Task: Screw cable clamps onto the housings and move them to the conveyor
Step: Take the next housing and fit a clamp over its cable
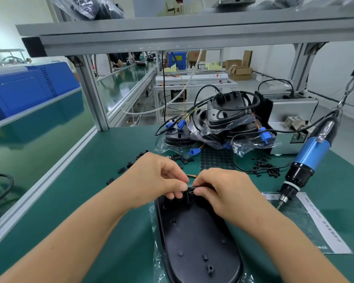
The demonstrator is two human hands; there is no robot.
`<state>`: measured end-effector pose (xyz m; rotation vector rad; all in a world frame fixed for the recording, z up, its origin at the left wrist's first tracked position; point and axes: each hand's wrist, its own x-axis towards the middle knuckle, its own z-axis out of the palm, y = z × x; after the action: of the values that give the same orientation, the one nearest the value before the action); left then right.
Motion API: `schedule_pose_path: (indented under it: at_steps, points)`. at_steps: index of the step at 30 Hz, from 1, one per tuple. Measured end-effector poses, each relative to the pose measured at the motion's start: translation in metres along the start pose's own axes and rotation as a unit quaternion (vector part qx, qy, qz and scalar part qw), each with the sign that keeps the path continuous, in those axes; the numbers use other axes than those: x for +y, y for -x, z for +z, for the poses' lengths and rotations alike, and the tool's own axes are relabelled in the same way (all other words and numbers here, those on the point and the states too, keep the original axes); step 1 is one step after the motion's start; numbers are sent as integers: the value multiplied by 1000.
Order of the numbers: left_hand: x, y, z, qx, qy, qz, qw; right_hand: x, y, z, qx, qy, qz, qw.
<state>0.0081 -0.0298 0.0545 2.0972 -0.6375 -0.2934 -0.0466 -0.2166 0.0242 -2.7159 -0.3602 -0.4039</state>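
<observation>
Head view: I see both hands, left (161, 178) and right (223, 188), pinching a cable clamp (190, 189) at the housing (194, 237) on the green bench (90, 201), conveyor (123, 78) beyond.

Hands (189, 185) hide the cable clamp (mostly).

Bright, even overhead light with soft, faint shadows. Pale glare on the glossy conveyor (119, 82) left of the post (92, 92). Wide-angle bending of the shelf (192, 31) above the post. Slight softness behind the post.
</observation>
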Motion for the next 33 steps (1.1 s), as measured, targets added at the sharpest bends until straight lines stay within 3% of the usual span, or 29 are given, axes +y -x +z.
schedule_pose_path:
  at_steps: [8, 14, 21, 33]
  points:
    - [-1, 0, 9, 37, 46, -28, 998, 0, 1, 2, 1, 6, 3, 1000]
    - [-3, 0, 22, 105, 89, -48, 989, -1, 3, 3, 13, 4, -7, 1000]
    - [-4, 6, 17, 101, 184, -69, 975, -3, 8, 8, 67, -40, -14, 997]
    - [-4, 5, 24, 139, 193, -110, 965, -5, 13, 14, 124, -74, -26, 989]
